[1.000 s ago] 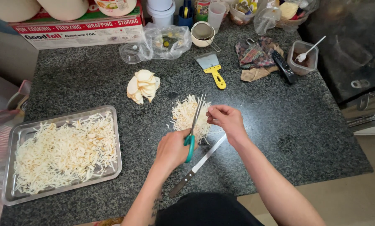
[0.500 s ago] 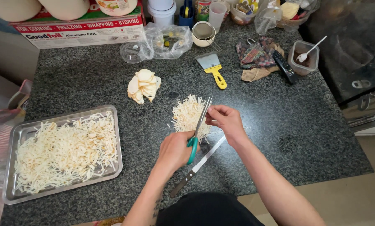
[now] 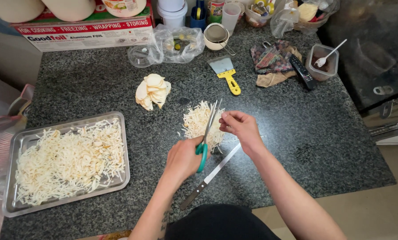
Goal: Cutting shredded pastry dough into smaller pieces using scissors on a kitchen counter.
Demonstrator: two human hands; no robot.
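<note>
My left hand [image 3: 183,158] grips green-handled scissors [image 3: 206,138], blades pointing up and away over a small pile of pale cut strips [image 3: 199,123] on the dark granite counter [image 3: 296,133]. My right hand [image 3: 240,127] is beside the blade tips with its fingers pinched together; what it pinches is too small to tell. A long knife [image 3: 212,174] lies on the counter under my hands. A stack of uncut pale slices [image 3: 151,91] sits further back.
A metal tray [image 3: 14,146] full of cut strips is at the left. A yellow-handled scraper [image 3: 226,73], a strainer, plastic bags, a folded cloth, a remote, a small container with a spoon [image 3: 322,63] and a foil box [image 3: 83,29] line the back.
The scissors have shifted slightly and my right hand has stayed at the blade tips. The pile and tray look the same.
</note>
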